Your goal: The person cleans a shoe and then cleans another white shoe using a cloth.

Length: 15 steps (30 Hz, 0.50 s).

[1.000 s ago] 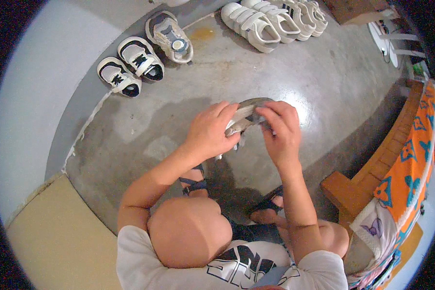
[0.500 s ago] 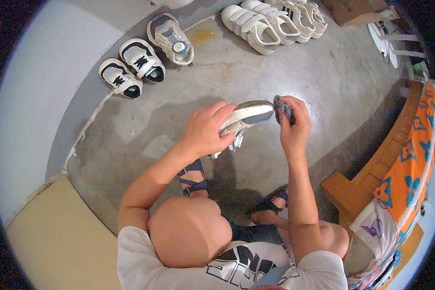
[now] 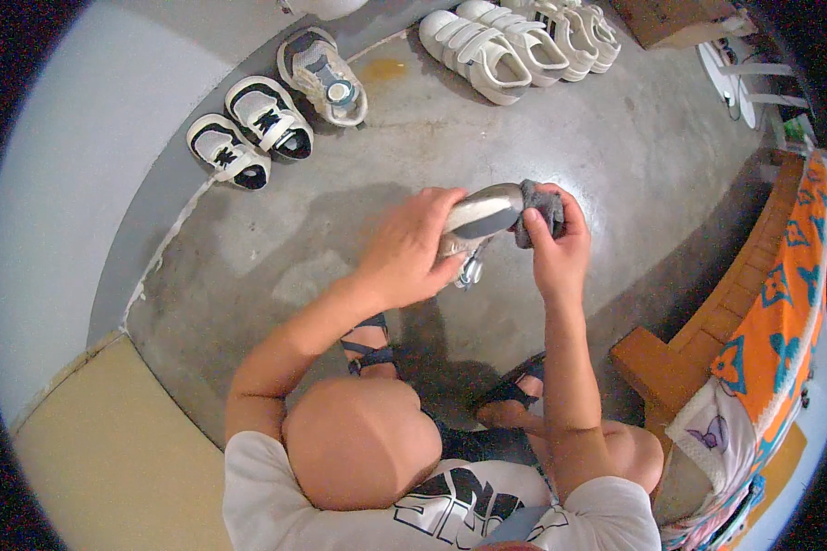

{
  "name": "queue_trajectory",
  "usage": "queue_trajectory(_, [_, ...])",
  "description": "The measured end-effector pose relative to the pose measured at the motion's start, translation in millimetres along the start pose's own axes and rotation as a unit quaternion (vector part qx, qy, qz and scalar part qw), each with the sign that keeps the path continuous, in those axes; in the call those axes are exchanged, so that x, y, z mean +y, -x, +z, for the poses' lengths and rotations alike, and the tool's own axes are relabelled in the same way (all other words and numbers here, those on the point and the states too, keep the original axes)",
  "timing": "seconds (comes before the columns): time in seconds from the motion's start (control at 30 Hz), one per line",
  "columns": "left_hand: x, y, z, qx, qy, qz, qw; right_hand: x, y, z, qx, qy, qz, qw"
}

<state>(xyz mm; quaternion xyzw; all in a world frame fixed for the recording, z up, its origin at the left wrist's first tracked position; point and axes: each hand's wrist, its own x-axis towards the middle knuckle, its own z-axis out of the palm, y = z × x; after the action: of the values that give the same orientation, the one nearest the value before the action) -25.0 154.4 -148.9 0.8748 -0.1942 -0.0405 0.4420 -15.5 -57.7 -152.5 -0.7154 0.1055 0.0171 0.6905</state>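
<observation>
My left hand (image 3: 412, 246) is closed around a white and grey sneaker (image 3: 489, 213), held sideways above the floor with its sole edge turned up. A silvery dial or fastener (image 3: 470, 270) hangs below on the shoe's upper. In my right hand (image 3: 562, 241) is a bunched dark grey cloth (image 3: 540, 214), pinched between thumb and fingers and pressed against one end of the shoe. Part of the shoe is hidden behind my left fingers.
A similar sneaker with a round dial (image 3: 326, 78) and a black-and-white pair (image 3: 268, 118) stand along the wall. More white shoes (image 3: 487, 55) line the back near a cardboard box (image 3: 675, 20). At right are a wooden bed frame (image 3: 680, 358) and an orange patterned cloth (image 3: 772, 303).
The sneaker has shifted right and tilted a little, its end now touching the cloth. My left hand moved right with it; more of the cloth shows in my right hand.
</observation>
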Motion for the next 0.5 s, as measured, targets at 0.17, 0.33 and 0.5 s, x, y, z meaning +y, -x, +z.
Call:
queue_trajectory(0.17, [3.8,3.3,12.6,0.025,0.031,-0.028,0.999,-11.9,10.8,15.4,0.013,0.071,-0.019,0.997])
queue_trajectory(0.33, [3.2,-0.3,10.1,0.042,0.001,-0.024,0.999,-25.2,10.6,15.6,-0.027,0.190,-0.175,0.966])
queue_trajectory(0.5, [2.1,-0.2,1.1,0.038,-0.029,-0.013,0.999,-33.8,7.9,16.5,-0.075,0.268,-0.281,0.918])
